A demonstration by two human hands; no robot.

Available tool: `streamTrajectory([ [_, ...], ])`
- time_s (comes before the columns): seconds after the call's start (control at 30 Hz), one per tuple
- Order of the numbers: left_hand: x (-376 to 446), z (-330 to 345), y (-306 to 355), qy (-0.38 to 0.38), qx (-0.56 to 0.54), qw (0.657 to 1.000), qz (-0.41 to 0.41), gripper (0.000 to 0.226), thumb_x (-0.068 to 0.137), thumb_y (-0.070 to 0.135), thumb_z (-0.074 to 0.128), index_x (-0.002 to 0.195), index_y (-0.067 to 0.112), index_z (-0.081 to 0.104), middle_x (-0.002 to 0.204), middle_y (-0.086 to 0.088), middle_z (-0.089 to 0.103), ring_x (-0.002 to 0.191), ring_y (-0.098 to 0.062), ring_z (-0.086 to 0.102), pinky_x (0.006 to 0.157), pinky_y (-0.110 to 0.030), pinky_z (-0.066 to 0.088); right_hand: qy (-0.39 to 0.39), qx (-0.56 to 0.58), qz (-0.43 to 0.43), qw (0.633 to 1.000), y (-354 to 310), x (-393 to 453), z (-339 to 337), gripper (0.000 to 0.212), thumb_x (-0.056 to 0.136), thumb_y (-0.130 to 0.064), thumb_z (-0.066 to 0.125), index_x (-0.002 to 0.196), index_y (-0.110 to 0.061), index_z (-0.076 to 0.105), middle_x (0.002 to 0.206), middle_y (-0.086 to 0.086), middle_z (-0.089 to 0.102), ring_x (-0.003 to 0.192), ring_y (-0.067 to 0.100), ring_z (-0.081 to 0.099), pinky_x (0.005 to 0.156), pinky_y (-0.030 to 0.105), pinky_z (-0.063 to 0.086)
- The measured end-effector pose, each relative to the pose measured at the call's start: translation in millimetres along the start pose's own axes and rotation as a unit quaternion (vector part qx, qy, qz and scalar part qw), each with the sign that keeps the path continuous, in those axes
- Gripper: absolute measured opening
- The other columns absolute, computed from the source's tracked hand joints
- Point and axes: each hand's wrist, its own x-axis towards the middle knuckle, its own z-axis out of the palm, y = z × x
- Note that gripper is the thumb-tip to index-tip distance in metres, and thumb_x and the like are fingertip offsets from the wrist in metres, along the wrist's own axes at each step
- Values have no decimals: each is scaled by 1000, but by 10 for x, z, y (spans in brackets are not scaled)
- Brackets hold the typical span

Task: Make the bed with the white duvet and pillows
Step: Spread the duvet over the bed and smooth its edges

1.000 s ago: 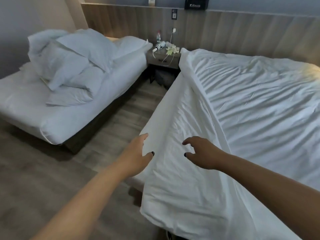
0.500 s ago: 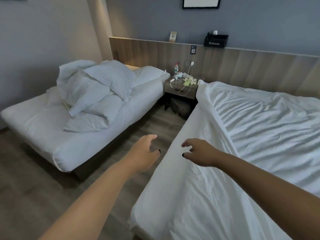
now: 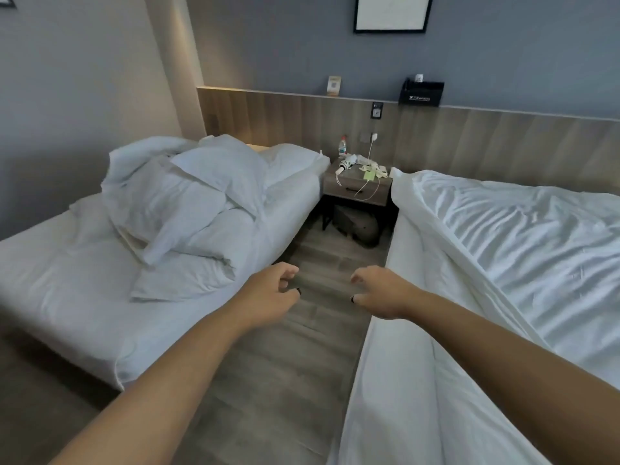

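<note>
A hotel twin room: two white-sheeted single beds flank a grey wooden nightstand below a long wood-panelled headboard wall and a black-framed picture.

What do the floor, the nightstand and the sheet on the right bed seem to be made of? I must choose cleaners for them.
Floor: wood-look planks, laminate or vinyl, matte; seams and grey-brown grain show.
Nightstand: grey wood-grain board, likely laminate, on a dark, probably metal frame.
Sheet: white woven fabric, probably cotton or a blend; fine creases, matte.

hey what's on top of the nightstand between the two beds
On the nightstand: a bottle, a charging cable, a green card and small white items too blurred to name.
</note>
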Motion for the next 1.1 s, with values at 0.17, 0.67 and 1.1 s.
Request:
streamTrajectory([
  [0.17,567,-226,-187,-51,2,998,21,41,98,25,53,138,26,48,137,10,52,119,-3,49,96,-21,40,24,36,78,996,-1,285,19,46,94,-29,54,138,-16,46,142,4,48,125,22,49,101,31,42],
  [0.67,3477,132,331,-163,-6,983,85,56,100,30,50,151,27,28,144,11,45,119,-3,48,78,-14,41,79,148,233,958,1312,2110,-605,53,94,-26,57,142,-15,39,152,3,26,119,20,49,87,23,38],
  [1.1,6255,119,156,-205,17,969,134,63,96,36,57,151,28,28,154,10,36,140,-7,34,109,-27,32,81,183,292,935,2237,4289,-1105,82,94,-27,58,155,-15,3,160,3,11,141,26,30,111,35,33],
])
